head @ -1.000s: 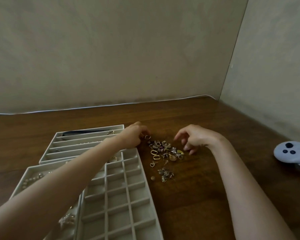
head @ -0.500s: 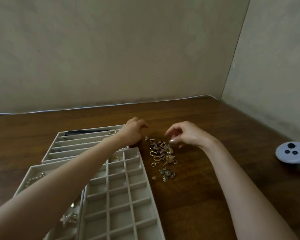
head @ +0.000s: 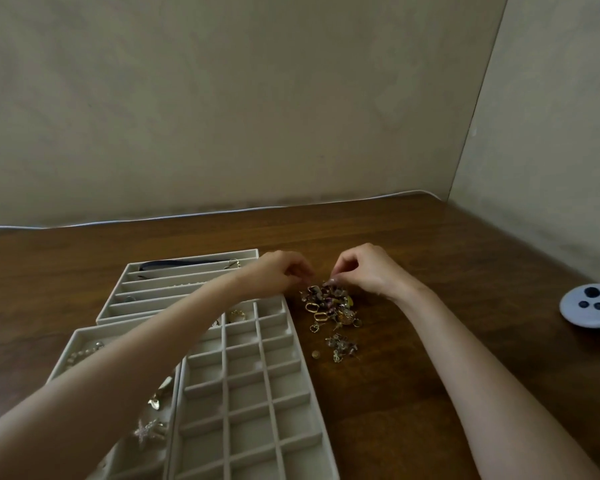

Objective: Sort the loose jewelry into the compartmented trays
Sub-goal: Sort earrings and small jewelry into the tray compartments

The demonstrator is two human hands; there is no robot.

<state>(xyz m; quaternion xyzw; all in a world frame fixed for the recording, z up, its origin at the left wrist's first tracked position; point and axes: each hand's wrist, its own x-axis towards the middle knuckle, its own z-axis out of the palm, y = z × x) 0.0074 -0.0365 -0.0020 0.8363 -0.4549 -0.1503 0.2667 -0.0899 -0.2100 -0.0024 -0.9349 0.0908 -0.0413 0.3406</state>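
Head view: jewelry pile (head: 329,308), right of the trays (head: 225,393), is pinched by the right hand (head: 368,271); left hand's (head: 278,273) grip unclear.

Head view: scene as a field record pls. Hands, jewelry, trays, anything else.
jewelry pile: loose on table, right of grid tray
left hand: fingers curled at jewelry pile's left edge; grasp unclear
right hand: fingertips pinched at jewelry pile's far edge; grasp unclear
grid tray: visible cells mostly bare
slotted tray: behind grid tray, left forearm crosses over it
controller: white, at the frame's right edge
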